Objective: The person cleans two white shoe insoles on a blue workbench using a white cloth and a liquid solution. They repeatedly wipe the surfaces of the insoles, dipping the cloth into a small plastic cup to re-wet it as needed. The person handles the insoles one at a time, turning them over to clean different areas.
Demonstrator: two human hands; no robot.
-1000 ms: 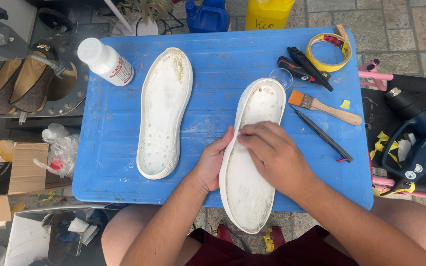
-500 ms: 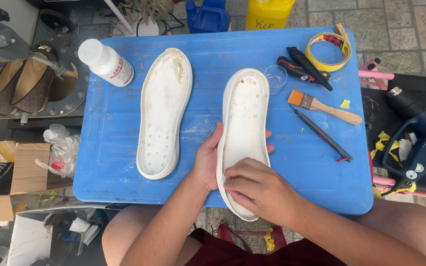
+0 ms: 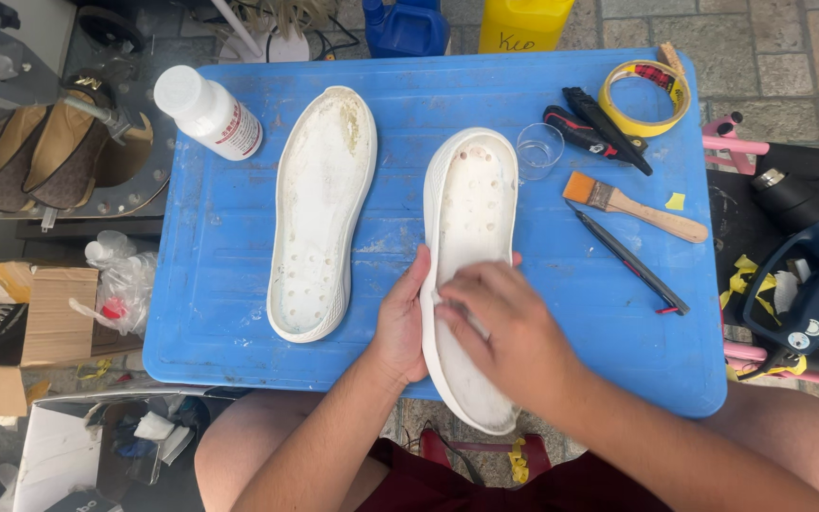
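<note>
The near end of the white shoe sole (image 3: 471, 237) overhangs the blue table (image 3: 561, 332) edge, so hard pressure there could tip it off; the left hand (image 3: 400, 327) grips its side, fingers curled round the rim, while the right hand (image 3: 504, 327) lies flat, pressing inside it. The sole is long, cupped, off-white, dotted with small holes and smudged; a second sole (image 3: 319, 213) lies just beside.

Right hand (image 3: 509, 327) sits farther up the white sole (image 3: 471, 256) than half a second ago — off the heel end, over the middle, beside the left hand (image 3: 402, 322).
</note>
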